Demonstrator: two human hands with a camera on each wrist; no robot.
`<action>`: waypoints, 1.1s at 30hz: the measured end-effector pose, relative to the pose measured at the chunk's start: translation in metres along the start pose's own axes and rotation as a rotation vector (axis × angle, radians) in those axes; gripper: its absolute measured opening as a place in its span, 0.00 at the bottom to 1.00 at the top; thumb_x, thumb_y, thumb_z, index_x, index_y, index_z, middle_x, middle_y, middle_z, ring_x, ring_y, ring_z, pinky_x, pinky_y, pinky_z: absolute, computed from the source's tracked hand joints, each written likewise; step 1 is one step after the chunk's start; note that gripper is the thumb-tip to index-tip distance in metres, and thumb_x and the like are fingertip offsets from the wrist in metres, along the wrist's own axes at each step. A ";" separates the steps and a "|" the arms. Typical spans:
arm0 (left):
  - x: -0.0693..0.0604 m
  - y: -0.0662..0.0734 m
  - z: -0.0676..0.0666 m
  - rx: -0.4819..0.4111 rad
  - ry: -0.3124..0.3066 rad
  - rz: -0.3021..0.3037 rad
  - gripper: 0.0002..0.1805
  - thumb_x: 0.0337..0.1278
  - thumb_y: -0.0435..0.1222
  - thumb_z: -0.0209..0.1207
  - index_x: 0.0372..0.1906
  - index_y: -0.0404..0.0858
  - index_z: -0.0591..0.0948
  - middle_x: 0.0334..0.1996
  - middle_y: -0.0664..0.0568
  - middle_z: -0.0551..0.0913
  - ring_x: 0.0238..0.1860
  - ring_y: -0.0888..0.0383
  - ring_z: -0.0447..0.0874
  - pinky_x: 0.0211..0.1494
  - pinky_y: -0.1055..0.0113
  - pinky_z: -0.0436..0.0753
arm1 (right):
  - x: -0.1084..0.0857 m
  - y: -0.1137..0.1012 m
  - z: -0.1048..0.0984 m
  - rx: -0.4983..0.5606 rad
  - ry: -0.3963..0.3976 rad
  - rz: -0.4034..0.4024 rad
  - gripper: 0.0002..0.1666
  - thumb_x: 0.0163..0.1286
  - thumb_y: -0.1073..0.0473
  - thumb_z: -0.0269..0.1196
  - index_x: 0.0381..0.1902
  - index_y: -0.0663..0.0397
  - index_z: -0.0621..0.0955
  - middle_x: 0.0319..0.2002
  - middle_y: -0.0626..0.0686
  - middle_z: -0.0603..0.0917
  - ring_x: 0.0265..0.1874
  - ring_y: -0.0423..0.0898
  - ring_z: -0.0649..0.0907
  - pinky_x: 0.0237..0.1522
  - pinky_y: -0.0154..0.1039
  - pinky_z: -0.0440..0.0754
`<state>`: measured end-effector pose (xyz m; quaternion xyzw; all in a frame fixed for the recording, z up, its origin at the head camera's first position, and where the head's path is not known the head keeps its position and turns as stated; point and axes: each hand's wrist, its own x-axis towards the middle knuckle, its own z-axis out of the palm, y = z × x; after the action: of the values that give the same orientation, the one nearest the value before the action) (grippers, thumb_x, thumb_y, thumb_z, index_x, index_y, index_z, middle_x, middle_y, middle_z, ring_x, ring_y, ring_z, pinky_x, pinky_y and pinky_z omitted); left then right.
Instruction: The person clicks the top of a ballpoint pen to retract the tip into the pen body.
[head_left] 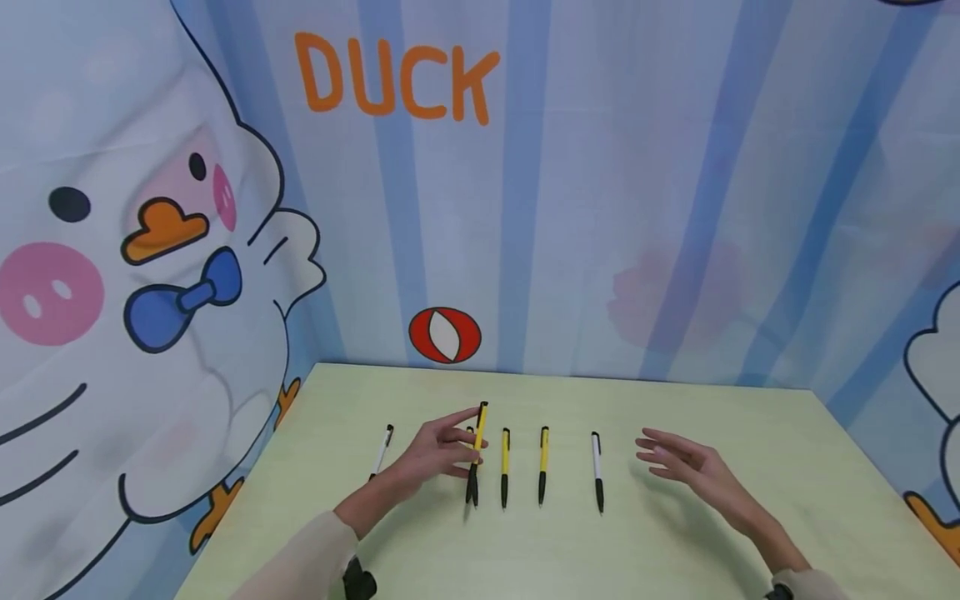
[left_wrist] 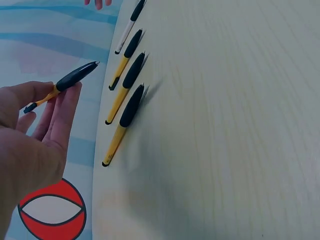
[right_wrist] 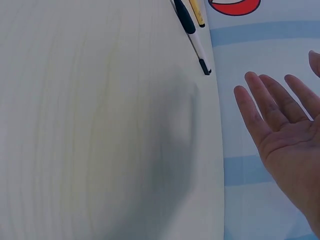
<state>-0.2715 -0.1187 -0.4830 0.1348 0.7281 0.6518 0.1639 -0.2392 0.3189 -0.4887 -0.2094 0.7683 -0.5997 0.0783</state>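
My left hand (head_left: 438, 450) pinches a yellow pen (left_wrist: 75, 76) with a black grip between thumb and fingers, raised above the table. Directly behind it in the head view lies another yellow pen (left_wrist: 124, 127), partly hidden there. Two more yellow pens, a middle one (head_left: 506, 454) and a further one (head_left: 543, 450), lie side by side to the right. Beyond them is a white pen (head_left: 597, 458) with a black grip. A second white pen (head_left: 383, 447) lies left, its lower end covered by my left hand. My right hand (head_left: 686, 467) hovers over the table's right side, fingers extended, holding nothing.
The pens lie in a row on a pale wood-grain table (head_left: 675, 550). Behind the table hangs a blue striped cloth (head_left: 585, 208) with duck drawings, its lower edge meeting the table's far edge. A dark object (head_left: 359, 579) shows beside my left sleeve.
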 end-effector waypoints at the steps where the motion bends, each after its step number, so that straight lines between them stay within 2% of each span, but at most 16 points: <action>1: 0.001 0.000 0.004 -0.005 -0.009 0.002 0.36 0.67 0.31 0.63 0.78 0.46 0.66 0.58 0.33 0.83 0.46 0.56 0.90 0.50 0.53 0.91 | 0.001 0.000 0.002 0.004 -0.003 0.000 0.29 0.84 0.59 0.48 0.76 0.67 0.63 0.62 0.30 0.81 0.60 0.33 0.83 0.59 0.32 0.85; 6: 0.003 0.000 0.019 -0.037 -0.042 0.011 0.38 0.64 0.30 0.65 0.77 0.47 0.67 0.52 0.38 0.85 0.42 0.60 0.90 0.46 0.56 0.92 | 0.010 0.000 0.016 0.014 -0.024 0.001 0.30 0.83 0.59 0.50 0.77 0.66 0.63 0.63 0.32 0.81 0.61 0.33 0.83 0.60 0.31 0.84; 9: 0.004 0.001 0.026 -0.059 -0.068 0.022 0.38 0.63 0.30 0.66 0.77 0.46 0.68 0.51 0.40 0.86 0.42 0.61 0.90 0.46 0.55 0.92 | 0.016 -0.003 0.025 0.003 -0.012 0.015 0.31 0.82 0.58 0.53 0.77 0.63 0.64 0.68 0.46 0.79 0.60 0.32 0.83 0.59 0.31 0.84; 12: 0.006 0.003 0.033 -0.077 -0.074 0.027 0.38 0.63 0.30 0.66 0.77 0.47 0.68 0.51 0.39 0.85 0.43 0.60 0.90 0.46 0.54 0.92 | 0.024 -0.008 0.034 -0.016 -0.014 0.017 0.32 0.81 0.57 0.54 0.78 0.60 0.63 0.72 0.65 0.72 0.61 0.31 0.82 0.60 0.31 0.84; 13: 0.006 0.004 0.036 -0.081 -0.072 0.030 0.38 0.64 0.30 0.66 0.77 0.47 0.68 0.52 0.38 0.85 0.43 0.59 0.91 0.46 0.55 0.92 | 0.027 -0.010 0.037 -0.023 -0.017 0.015 0.33 0.81 0.57 0.55 0.79 0.58 0.62 0.73 0.69 0.69 0.61 0.31 0.82 0.60 0.29 0.83; 15: 0.006 0.008 0.041 -0.087 -0.065 0.037 0.38 0.64 0.30 0.66 0.77 0.47 0.67 0.53 0.36 0.84 0.44 0.58 0.91 0.46 0.55 0.92 | 0.032 -0.014 0.043 -0.034 -0.026 0.009 0.36 0.81 0.57 0.56 0.80 0.55 0.59 0.74 0.71 0.66 0.63 0.32 0.81 0.60 0.27 0.81; 17: 0.004 0.013 0.047 -0.095 -0.059 0.045 0.38 0.65 0.31 0.65 0.78 0.47 0.66 0.54 0.36 0.83 0.45 0.56 0.91 0.47 0.56 0.92 | 0.036 -0.017 0.049 -0.049 -0.029 0.009 0.38 0.80 0.56 0.57 0.82 0.51 0.56 0.76 0.68 0.65 0.66 0.38 0.80 0.60 0.24 0.79; 20: 0.004 0.021 0.056 -0.102 -0.058 0.056 0.38 0.66 0.30 0.64 0.78 0.47 0.66 0.53 0.38 0.83 0.46 0.55 0.92 0.46 0.56 0.92 | 0.043 -0.021 0.058 -0.058 -0.045 -0.005 0.42 0.79 0.57 0.58 0.83 0.47 0.52 0.77 0.66 0.64 0.72 0.54 0.75 0.60 0.23 0.78; 23: 0.005 0.027 0.063 -0.105 -0.062 0.059 0.37 0.65 0.29 0.64 0.77 0.49 0.67 0.50 0.44 0.83 0.45 0.55 0.92 0.44 0.55 0.92 | 0.051 -0.025 0.068 -0.066 -0.078 -0.030 0.46 0.78 0.59 0.59 0.84 0.44 0.49 0.78 0.66 0.61 0.73 0.66 0.69 0.64 0.32 0.81; 26: 0.006 0.029 0.069 -0.111 -0.073 0.057 0.38 0.64 0.29 0.66 0.76 0.51 0.69 0.49 0.46 0.83 0.43 0.56 0.91 0.41 0.55 0.92 | 0.056 -0.030 0.078 -0.057 -0.111 -0.066 0.52 0.75 0.62 0.62 0.84 0.40 0.45 0.80 0.65 0.58 0.75 0.67 0.67 0.70 0.52 0.78; 28: 0.005 0.030 0.072 -0.115 -0.082 0.056 0.38 0.63 0.29 0.66 0.76 0.52 0.70 0.48 0.45 0.83 0.43 0.57 0.91 0.41 0.54 0.92 | 0.058 -0.033 0.085 -0.058 -0.132 -0.097 0.57 0.72 0.64 0.65 0.84 0.37 0.42 0.80 0.65 0.56 0.75 0.68 0.66 0.71 0.63 0.73; 30: 0.003 0.030 0.075 -0.125 -0.086 0.052 0.38 0.62 0.29 0.67 0.75 0.51 0.70 0.49 0.40 0.83 0.42 0.57 0.91 0.40 0.54 0.92 | 0.060 -0.035 0.093 -0.064 -0.155 -0.120 0.62 0.70 0.63 0.68 0.84 0.34 0.40 0.81 0.65 0.54 0.75 0.68 0.66 0.71 0.66 0.70; 33: 0.000 0.030 0.077 -0.143 -0.090 0.045 0.38 0.63 0.28 0.66 0.76 0.50 0.70 0.53 0.33 0.81 0.42 0.58 0.91 0.40 0.53 0.92 | 0.063 -0.036 0.102 -0.089 -0.184 -0.147 0.66 0.67 0.63 0.71 0.83 0.31 0.39 0.81 0.65 0.52 0.75 0.69 0.66 0.71 0.65 0.71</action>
<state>-0.2401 -0.0457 -0.4606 0.1683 0.6681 0.6992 0.1909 -0.2497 0.1952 -0.4737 -0.3229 0.7662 -0.5475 0.0951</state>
